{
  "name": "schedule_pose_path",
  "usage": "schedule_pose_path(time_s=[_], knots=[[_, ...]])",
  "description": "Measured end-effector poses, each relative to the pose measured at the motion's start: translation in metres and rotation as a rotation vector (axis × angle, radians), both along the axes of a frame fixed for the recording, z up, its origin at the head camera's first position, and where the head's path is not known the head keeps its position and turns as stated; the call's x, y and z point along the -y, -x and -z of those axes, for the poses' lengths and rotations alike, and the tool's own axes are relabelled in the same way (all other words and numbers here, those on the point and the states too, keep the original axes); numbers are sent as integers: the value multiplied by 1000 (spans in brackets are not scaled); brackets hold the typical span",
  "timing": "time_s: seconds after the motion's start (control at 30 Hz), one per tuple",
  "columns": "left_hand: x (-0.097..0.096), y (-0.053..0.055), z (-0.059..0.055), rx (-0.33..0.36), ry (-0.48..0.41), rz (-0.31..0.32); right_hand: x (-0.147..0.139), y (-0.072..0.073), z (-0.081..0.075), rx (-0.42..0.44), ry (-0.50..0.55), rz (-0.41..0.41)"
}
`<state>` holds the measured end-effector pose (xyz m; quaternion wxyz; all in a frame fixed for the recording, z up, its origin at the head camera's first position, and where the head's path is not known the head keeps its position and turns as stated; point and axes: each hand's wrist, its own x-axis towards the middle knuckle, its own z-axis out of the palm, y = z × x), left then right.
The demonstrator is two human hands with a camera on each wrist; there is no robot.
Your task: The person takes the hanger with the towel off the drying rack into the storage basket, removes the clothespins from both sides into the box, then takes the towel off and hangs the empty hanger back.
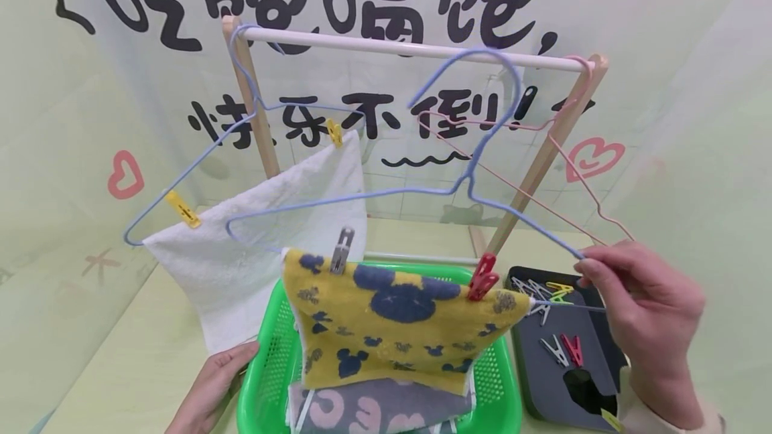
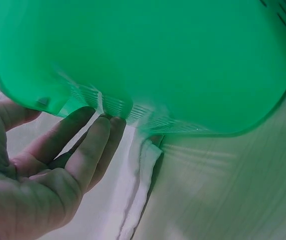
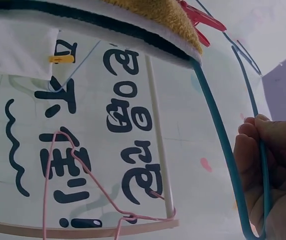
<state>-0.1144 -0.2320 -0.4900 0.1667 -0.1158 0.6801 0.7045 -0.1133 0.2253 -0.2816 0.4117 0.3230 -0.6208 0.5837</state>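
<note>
My right hand pinches the right end of a blue wire hanger between thumb and fingers. Over its lower bar hangs a yellow towel with dark mouse-head prints, fixed by a grey clothespin and a red clothespin. Hanger and towel are held up in front of the rack, over a green basket. My left hand is at the basket's left side; in the left wrist view its fingertips touch the outer wall, fingers only loosely bent. A grey towel with pink lettering lies in the basket.
Behind stands a rack with a white rail and wooden posts. A white towel hangs at left on another blue hanger with yellow clothespins; a bare pink hanger hangs at right. The dark tray at right holds several clothespins.
</note>
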Motion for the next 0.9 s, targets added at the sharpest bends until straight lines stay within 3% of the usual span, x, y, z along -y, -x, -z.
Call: schedule_pose_path(time_s=[0.13, 0.23, 0.37, 0.6, 0.77, 0.9], knots=[[-3, -1, -1, 6, 42, -40, -2, 5, 17, 44, -128, -20], [-2, -1, -1, 4, 34, -27, 0, 9, 28, 56, -182, -45], [-1, 0, -2, 4, 22, -6, 2, 13, 42, 78, -261, -3], [-5, 1, -3, 4, 55, -40, 1, 21, 70, 183, -377, 50], [-7, 2, -5, -14, 56, -50, 2, 31, 89, 212, -357, -80], [-2, 3, 3, -103, 95, -47, 5, 34, 99, 246, -346, -167]])
